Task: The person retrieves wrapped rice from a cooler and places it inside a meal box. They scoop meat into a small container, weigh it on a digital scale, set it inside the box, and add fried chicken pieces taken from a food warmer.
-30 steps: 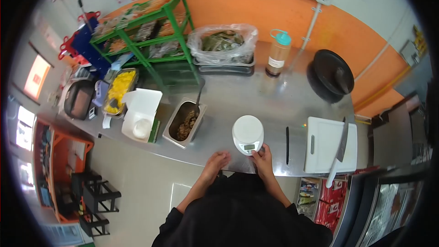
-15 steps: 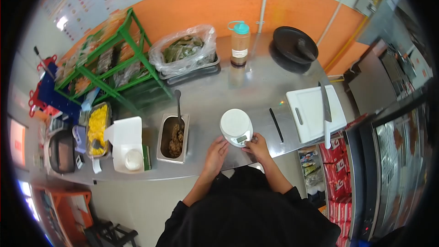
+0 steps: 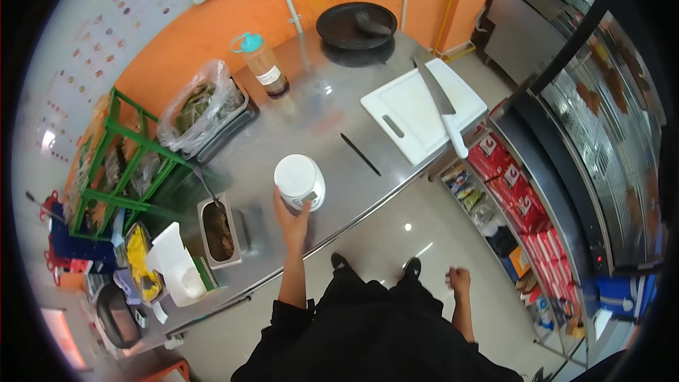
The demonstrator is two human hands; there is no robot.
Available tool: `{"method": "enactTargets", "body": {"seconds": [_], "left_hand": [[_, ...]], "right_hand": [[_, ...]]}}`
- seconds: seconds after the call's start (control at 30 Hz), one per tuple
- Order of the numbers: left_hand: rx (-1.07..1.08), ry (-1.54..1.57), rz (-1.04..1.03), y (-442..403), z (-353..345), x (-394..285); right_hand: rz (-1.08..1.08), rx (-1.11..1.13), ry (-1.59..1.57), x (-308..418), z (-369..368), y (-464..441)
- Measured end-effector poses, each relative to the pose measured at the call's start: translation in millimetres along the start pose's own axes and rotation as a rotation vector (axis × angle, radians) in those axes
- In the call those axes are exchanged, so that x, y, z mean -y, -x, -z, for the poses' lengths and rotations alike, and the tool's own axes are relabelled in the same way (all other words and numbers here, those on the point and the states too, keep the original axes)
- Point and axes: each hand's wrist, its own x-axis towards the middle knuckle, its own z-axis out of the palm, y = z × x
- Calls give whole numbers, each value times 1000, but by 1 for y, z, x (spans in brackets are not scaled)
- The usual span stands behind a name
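Observation:
A white round-topped kitchen scale (image 3: 297,176) with a small display is near the front edge of the steel table. My left hand (image 3: 291,218) grips its near side, the thumb by the display and the fingers along the left edge. Whether the scale's base touches the table is hard to make out. My right hand (image 3: 459,280) hangs over the floor, away from the table, its fingers curled and nothing visible in them. A steel container (image 3: 236,249) of brown food with a spoon (image 3: 206,182) stands left of the scale. A thin black stick-like item (image 3: 361,155) lies to the right.
On the white cutting board (image 3: 396,102) lies a knife (image 3: 437,92). A stone mortar (image 3: 339,28), a squeeze bottle (image 3: 263,67) and a bag of leaves (image 3: 196,110) stand behind. Left are a green rack (image 3: 134,205) and an opened white box (image 3: 170,262). A glass display case (image 3: 601,99) is right.
My right hand has left the scale and dropped down to the right, off the table. My left hand has closed around the scale's side. The view has turned to the right.

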Motion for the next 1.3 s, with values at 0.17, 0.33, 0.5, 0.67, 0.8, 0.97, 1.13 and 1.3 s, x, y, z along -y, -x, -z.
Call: {"method": "enactTargets", "body": {"seconds": [0.17, 0.33, 0.5, 0.67, 0.8, 0.97, 1.13, 1.3], "left_hand": [[-37, 150, 171, -15, 10, 6], [160, -10, 176, -28, 31, -1], [266, -20, 194, -31, 36, 6], [265, -33, 242, -27, 37, -14], [221, -50, 212, -23, 32, -4], [173, 12, 197, -22, 31, -6], [182, 46, 222, -22, 35, -18], [-136, -78, -17, 14, 18, -37]], "right_hand": [[896, 147, 33, 142, -52, 7], [667, 962, -90, 345, -157, 86], [447, 1031, -102, 367, -210, 84], [379, 1070, -184, 363, -220, 85], [372, 951, -86, 371, -221, 101], [421, 887, 3, 374, -218, 108], [346, 955, -439, 338, -170, 98], [282, 562, -288, 179, -79, 33]]}}
